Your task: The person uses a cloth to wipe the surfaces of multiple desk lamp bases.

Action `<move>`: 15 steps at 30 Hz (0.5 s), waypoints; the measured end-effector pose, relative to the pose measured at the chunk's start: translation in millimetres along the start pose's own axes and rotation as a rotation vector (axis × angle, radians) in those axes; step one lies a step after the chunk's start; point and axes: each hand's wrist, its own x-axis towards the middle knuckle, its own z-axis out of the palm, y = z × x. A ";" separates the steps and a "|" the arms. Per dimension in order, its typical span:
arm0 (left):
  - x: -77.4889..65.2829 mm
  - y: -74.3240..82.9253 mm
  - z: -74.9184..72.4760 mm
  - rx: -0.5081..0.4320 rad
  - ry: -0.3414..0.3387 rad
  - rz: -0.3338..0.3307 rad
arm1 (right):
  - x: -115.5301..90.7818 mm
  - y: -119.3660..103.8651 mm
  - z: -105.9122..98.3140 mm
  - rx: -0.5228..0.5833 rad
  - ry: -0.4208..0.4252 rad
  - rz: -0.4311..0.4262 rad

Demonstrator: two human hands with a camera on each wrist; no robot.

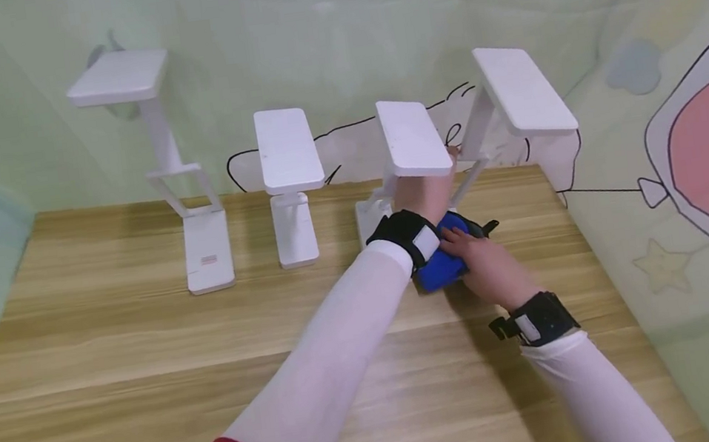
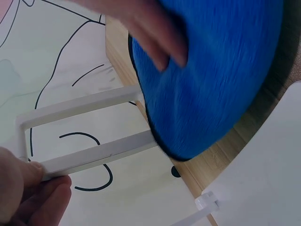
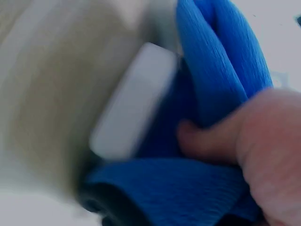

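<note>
Four white folding phone stands line the back of the table; the rightmost phone stand [image 1: 525,90] has both hands at it. My left hand [image 1: 425,195] pinches one bar of its hinged frame [image 2: 94,157] between thumb and fingers. Down at its base, my right hand [image 1: 495,269] grips a blue cloth [image 1: 439,267] with dark edging. In the right wrist view the cloth folds around the white base [image 3: 134,103], with the thumb [image 3: 207,141] pressing on it. The cloth hides most of the base in the head view.
To the left stand three more phone stands: one [image 1: 414,137] just beside my left hand, one [image 1: 287,148] in the middle, and a taller one [image 1: 119,76] at far left. A printed curtain [image 1: 331,45] hangs behind the wood-grain table [image 1: 146,375] and along its right edge.
</note>
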 end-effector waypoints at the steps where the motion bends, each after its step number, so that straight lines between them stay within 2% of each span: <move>1: -0.1 0.4 0.3 -0.035 -0.006 -0.010 | 1.6 1.3 3.7 0.007 0.024 0.018; 4: 0.1 0.5 0.8 -0.127 -0.017 -0.032 | 3.1 3.4 12.0 0.014 0.080 0.050; 7: 1.2 -0.3 2.0 -0.130 -0.001 -0.029 | 0.3 4.9 14.2 0.004 0.108 0.051; 8: 1.7 -0.7 2.1 -0.101 0.003 -0.014 | -1.2 5.1 13.9 -0.003 0.110 0.050; 10: 2.3 -1.5 1.8 -0.118 0.011 -0.026 | -5.1 5.5 13.1 -0.019 0.110 0.056; 15: 2.1 -2.1 0.1 -0.447 -0.007 -0.191 | -20.7 6.5 12.0 -0.043 0.073 0.093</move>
